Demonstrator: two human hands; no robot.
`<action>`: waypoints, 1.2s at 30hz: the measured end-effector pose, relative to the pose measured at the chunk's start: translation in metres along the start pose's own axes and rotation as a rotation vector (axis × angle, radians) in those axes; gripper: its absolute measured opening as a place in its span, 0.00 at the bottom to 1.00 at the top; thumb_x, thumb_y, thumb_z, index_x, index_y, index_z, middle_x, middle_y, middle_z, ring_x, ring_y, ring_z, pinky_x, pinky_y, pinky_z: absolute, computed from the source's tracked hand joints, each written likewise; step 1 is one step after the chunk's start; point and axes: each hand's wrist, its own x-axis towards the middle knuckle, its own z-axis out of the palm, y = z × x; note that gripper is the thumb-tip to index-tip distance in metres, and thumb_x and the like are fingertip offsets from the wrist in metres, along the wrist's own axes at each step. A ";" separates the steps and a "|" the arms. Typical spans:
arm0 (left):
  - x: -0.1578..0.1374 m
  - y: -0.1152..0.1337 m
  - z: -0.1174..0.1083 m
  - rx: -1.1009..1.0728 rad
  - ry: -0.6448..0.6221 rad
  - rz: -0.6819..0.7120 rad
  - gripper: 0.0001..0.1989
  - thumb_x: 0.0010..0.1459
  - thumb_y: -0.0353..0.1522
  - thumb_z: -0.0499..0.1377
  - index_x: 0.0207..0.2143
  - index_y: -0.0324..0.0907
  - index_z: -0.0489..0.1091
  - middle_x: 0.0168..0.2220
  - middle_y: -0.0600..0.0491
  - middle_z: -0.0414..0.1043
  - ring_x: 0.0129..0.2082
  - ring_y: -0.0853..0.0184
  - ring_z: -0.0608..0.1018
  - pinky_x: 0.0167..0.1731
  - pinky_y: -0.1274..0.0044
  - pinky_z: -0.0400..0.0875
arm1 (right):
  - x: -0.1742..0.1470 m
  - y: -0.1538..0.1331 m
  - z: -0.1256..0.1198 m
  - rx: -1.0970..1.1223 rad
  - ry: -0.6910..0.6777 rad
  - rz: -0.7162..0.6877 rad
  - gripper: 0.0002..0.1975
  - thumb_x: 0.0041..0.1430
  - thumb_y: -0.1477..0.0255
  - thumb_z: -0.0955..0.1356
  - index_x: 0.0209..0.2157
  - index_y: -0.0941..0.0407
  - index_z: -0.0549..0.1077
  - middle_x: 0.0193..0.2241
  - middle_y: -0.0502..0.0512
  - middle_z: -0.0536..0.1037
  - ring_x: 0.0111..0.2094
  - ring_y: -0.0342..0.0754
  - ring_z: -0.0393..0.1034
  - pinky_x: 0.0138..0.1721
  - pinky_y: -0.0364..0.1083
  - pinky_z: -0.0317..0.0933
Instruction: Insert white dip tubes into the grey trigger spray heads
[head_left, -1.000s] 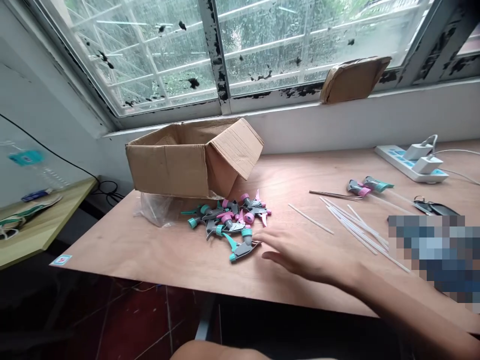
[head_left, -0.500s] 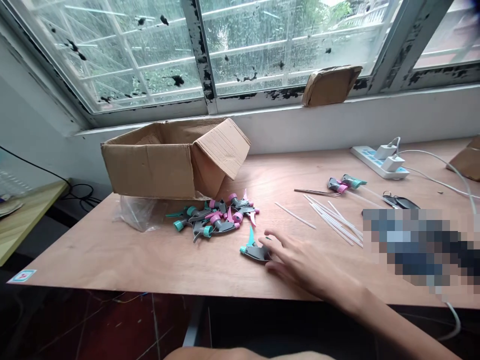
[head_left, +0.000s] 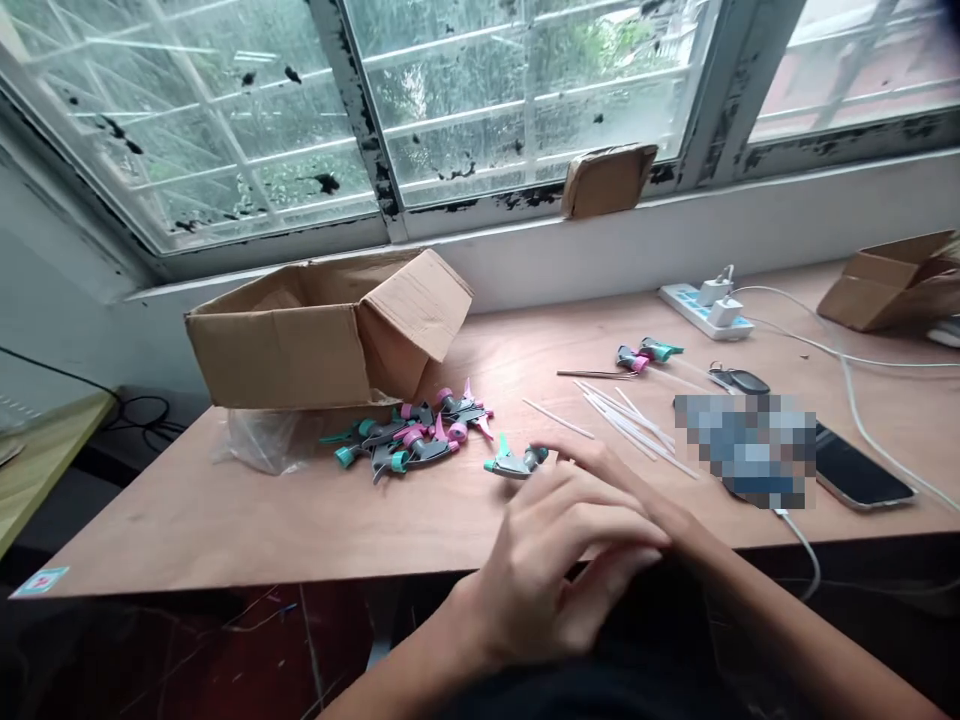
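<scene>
My right hand [head_left: 600,475] reaches far across to pinch the teal sprayer head [head_left: 514,462], loosely, by one end, fingers only partly closed. My left hand [head_left: 547,565] hovers open and empty just near of it. With such a thin hold, it could slip and skid toward the pile [head_left: 409,435] on the left

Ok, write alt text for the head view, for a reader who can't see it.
A person's right hand touches a teal-and-grey spray trigger lying on a plywood table, with the left hand raised just in front. Behind lie a pile of pink and teal triggers, an open cardboard box and loose white tubes.
</scene>
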 end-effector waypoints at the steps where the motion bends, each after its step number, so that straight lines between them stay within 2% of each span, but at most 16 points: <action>1: 0.003 -0.013 0.000 0.181 0.044 0.069 0.13 0.70 0.34 0.55 0.51 0.43 0.76 0.49 0.43 0.81 0.52 0.53 0.79 0.55 0.60 0.70 | 0.001 0.000 -0.002 0.012 -0.001 0.010 0.16 0.67 0.68 0.67 0.55 0.54 0.74 0.34 0.54 0.81 0.28 0.47 0.72 0.29 0.46 0.69; 3: -0.002 -0.042 -0.001 0.454 0.124 0.034 0.19 0.69 0.31 0.57 0.61 0.40 0.67 0.64 0.38 0.69 0.65 0.50 0.68 0.63 0.56 0.61 | 0.001 -0.001 -0.005 0.051 -0.011 0.037 0.18 0.67 0.68 0.67 0.56 0.55 0.73 0.37 0.55 0.81 0.27 0.46 0.70 0.29 0.45 0.68; 5: -0.012 -0.070 -0.006 0.567 0.135 -0.022 0.26 0.68 0.32 0.59 0.66 0.38 0.61 0.69 0.36 0.61 0.69 0.48 0.61 0.65 0.54 0.56 | 0.000 -0.003 -0.005 0.065 -0.013 0.045 0.19 0.67 0.68 0.68 0.58 0.54 0.71 0.41 0.56 0.81 0.26 0.43 0.67 0.29 0.44 0.66; 6: -0.018 -0.081 -0.010 0.559 0.097 -0.032 0.28 0.66 0.33 0.61 0.66 0.38 0.61 0.67 0.37 0.64 0.68 0.48 0.64 0.65 0.54 0.57 | -0.002 -0.004 -0.005 0.078 -0.020 0.045 0.19 0.68 0.67 0.68 0.59 0.54 0.70 0.43 0.56 0.80 0.26 0.43 0.66 0.29 0.44 0.66; 8: -0.027 -0.097 -0.018 0.440 -0.002 -0.093 0.28 0.64 0.34 0.64 0.64 0.41 0.65 0.62 0.40 0.72 0.62 0.47 0.71 0.63 0.55 0.60 | -0.005 -0.007 -0.004 0.108 -0.044 0.031 0.19 0.69 0.64 0.67 0.58 0.53 0.70 0.42 0.55 0.80 0.26 0.43 0.66 0.30 0.43 0.64; 10: -0.031 -0.101 -0.022 0.354 0.038 -0.154 0.20 0.65 0.31 0.61 0.59 0.42 0.71 0.56 0.41 0.77 0.56 0.47 0.77 0.60 0.55 0.64 | -0.007 -0.007 -0.003 0.108 -0.087 -0.028 0.20 0.71 0.59 0.65 0.58 0.54 0.70 0.37 0.53 0.79 0.27 0.44 0.68 0.30 0.43 0.64; 12: -0.031 -0.097 -0.021 0.284 0.096 -0.204 0.16 0.68 0.31 0.57 0.57 0.42 0.71 0.53 0.40 0.79 0.53 0.49 0.79 0.56 0.58 0.69 | -0.008 -0.003 -0.003 0.042 -0.079 -0.050 0.23 0.73 0.56 0.60 0.60 0.55 0.68 0.37 0.54 0.79 0.29 0.46 0.72 0.33 0.44 0.66; 13: -0.031 -0.093 -0.020 0.219 0.135 -0.251 0.16 0.70 0.33 0.55 0.58 0.41 0.69 0.51 0.41 0.80 0.50 0.52 0.81 0.53 0.61 0.73 | -0.008 0.000 -0.002 -0.023 -0.035 -0.019 0.24 0.74 0.57 0.58 0.61 0.56 0.67 0.39 0.56 0.80 0.32 0.47 0.74 0.35 0.46 0.67; 14: -0.030 -0.088 -0.018 0.013 0.206 -0.369 0.15 0.70 0.35 0.56 0.56 0.41 0.70 0.46 0.42 0.81 0.45 0.54 0.83 0.49 0.64 0.76 | -0.007 0.004 -0.001 -0.109 0.030 0.042 0.23 0.75 0.58 0.57 0.61 0.56 0.67 0.42 0.58 0.80 0.36 0.50 0.75 0.38 0.47 0.68; 16: -0.029 -0.082 -0.014 -0.344 0.270 -0.551 0.15 0.69 0.39 0.57 0.52 0.39 0.70 0.40 0.44 0.81 0.38 0.57 0.83 0.40 0.69 0.78 | -0.007 0.014 0.003 -0.329 0.144 0.189 0.21 0.75 0.63 0.58 0.62 0.57 0.66 0.50 0.64 0.78 0.46 0.56 0.75 0.45 0.52 0.68; 18: -0.030 -0.082 -0.011 -0.528 0.307 -0.642 0.17 0.66 0.41 0.61 0.51 0.38 0.69 0.36 0.47 0.80 0.34 0.61 0.82 0.36 0.72 0.77 | -0.007 0.024 0.009 -0.506 0.145 0.251 0.19 0.74 0.67 0.60 0.60 0.58 0.68 0.57 0.68 0.74 0.55 0.62 0.70 0.53 0.58 0.65; 20: -0.033 -0.085 -0.008 -0.570 0.326 -0.652 0.20 0.64 0.41 0.64 0.52 0.39 0.68 0.34 0.50 0.79 0.33 0.63 0.80 0.35 0.73 0.76 | -0.008 0.030 0.014 -0.574 0.077 0.242 0.17 0.72 0.71 0.61 0.57 0.57 0.73 0.59 0.67 0.73 0.59 0.63 0.66 0.57 0.62 0.62; 25: -0.038 -0.095 -0.008 -0.649 0.250 -0.622 0.20 0.65 0.39 0.63 0.54 0.39 0.67 0.32 0.53 0.77 0.32 0.65 0.79 0.37 0.73 0.75 | -0.008 0.029 0.018 -0.561 -0.012 0.230 0.12 0.71 0.74 0.63 0.49 0.56 0.77 0.54 0.62 0.78 0.56 0.60 0.69 0.57 0.59 0.60; 30: -0.038 -0.095 -0.012 -0.697 0.270 -0.598 0.15 0.68 0.38 0.61 0.52 0.40 0.69 0.35 0.52 0.77 0.36 0.64 0.79 0.41 0.72 0.74 | -0.006 0.023 0.011 -0.554 -0.068 0.303 0.13 0.70 0.79 0.60 0.45 0.59 0.76 0.44 0.63 0.80 0.47 0.58 0.73 0.48 0.54 0.63; 33: -0.039 -0.097 -0.013 -0.718 0.273 -0.599 0.14 0.70 0.39 0.57 0.51 0.39 0.71 0.38 0.49 0.78 0.39 0.61 0.80 0.45 0.69 0.74 | -0.008 0.019 0.002 -0.539 -0.138 0.337 0.12 0.65 0.82 0.61 0.44 0.60 0.74 0.41 0.65 0.79 0.43 0.58 0.73 0.43 0.52 0.62; 36: -0.040 -0.099 -0.012 -0.727 0.275 -0.608 0.16 0.71 0.39 0.55 0.53 0.38 0.71 0.40 0.46 0.79 0.42 0.58 0.80 0.48 0.66 0.73 | -0.012 0.014 -0.011 -0.484 -0.224 0.362 0.10 0.59 0.83 0.63 0.38 0.58 0.73 0.34 0.60 0.78 0.35 0.53 0.72 0.36 0.48 0.61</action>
